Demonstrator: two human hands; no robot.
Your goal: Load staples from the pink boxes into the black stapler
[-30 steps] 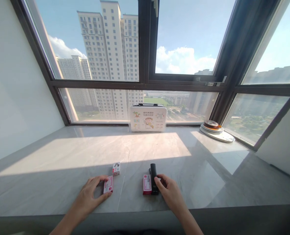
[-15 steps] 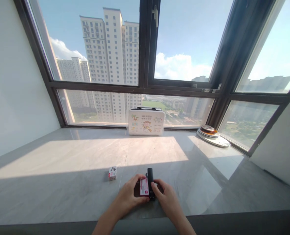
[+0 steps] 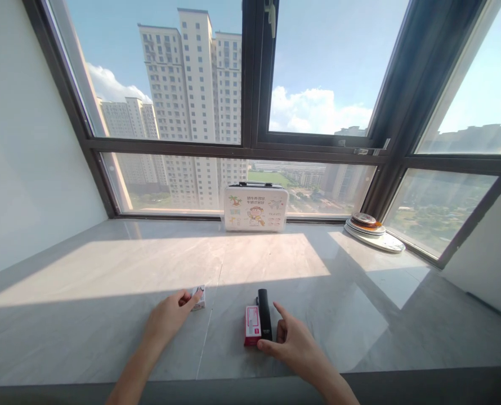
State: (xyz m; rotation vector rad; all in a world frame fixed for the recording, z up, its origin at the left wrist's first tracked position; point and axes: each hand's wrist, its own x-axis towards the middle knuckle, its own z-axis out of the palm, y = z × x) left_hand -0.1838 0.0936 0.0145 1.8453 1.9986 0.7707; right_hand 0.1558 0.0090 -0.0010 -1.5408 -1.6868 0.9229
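A person's left hand (image 3: 166,320) is reaching over a small white box (image 3: 198,304) on a marbled ledge (image 3: 107,337) beneath a high-rise window, the thumb resting across the box's top while the other fingers are curling at its left side; whether they are truly grasping it, the view is not telling. The right hand (image 3: 301,344) is holding its forefinger and thumb apart, released rather than clenched, with the thumb lying at the near end of a black stapler (image 3: 264,315). The stapler is lying lengthwise against a red-and-white box (image 3: 253,326), the pair sitting to the right of the small box. A printed case (image 3: 255,211) is standing by the glass (a stack of plates (image 3: 371,229) is occupying the corner). The small box is looking vulnerable to tipping or skidding, should the thumb be pressing off-centre on the smooth surface. A sideways nudge from the right thumb could be swinging the stapler askew, opening a gap or shoving the neighbouring box out of line.
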